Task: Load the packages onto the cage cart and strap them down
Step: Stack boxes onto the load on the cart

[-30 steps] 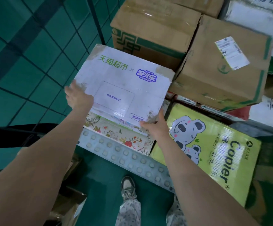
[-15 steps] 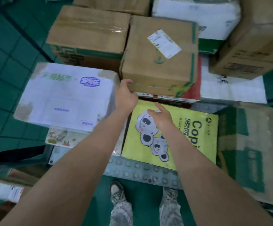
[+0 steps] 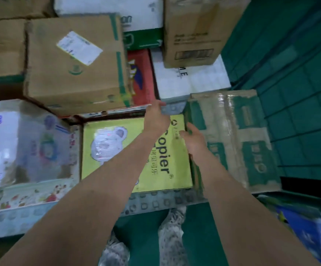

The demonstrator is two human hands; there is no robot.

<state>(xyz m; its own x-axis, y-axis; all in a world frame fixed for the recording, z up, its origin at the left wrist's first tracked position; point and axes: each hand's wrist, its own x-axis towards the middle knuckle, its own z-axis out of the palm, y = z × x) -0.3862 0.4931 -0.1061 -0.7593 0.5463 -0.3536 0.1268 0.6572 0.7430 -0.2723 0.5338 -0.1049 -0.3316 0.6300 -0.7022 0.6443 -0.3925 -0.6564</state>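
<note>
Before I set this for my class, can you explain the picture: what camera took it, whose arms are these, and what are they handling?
One camera, worn on a person's head, looks down at their arms. No machine: each grip is a bare hand. The left grip reaches the far corner of a yellow copier-paper box; the right grip is at its right edge. Blur hides whether either holds it. The box lies on a studded cart deck among brown cartons and a white box.

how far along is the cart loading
Done: several cartons lie on the cart deck. In hand: left hand and right hand reach the far right corner of the yellow copier-paper box, beside the green-printed carton. Left: strapping; no strap shows.
</note>
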